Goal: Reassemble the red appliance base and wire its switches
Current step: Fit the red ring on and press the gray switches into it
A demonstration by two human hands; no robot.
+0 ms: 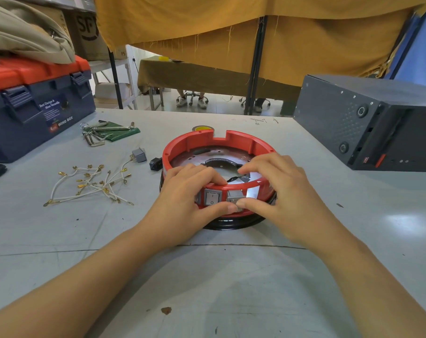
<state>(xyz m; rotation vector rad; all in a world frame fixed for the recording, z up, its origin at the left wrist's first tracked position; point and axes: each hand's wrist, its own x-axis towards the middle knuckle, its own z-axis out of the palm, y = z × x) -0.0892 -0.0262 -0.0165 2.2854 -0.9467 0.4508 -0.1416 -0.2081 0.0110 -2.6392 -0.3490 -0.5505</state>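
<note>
Head view, centre of the frame: the red appliance base [219, 152] sits on the grey table [231, 276], the left hand [187, 191] and right hand [277, 189] both gripping its near rim, thumbs pinching a grey switch [234, 198] beside a seated white rocker switch [211, 198]. Left of it lie loose white wires [92, 186], a spare grey switch [139, 154], hex keys [97, 135] and a blue toolbox [34, 108]; a dark box [368, 120] crowds the right. Bare tabletop runs toward the lower edge of the frame.
</note>
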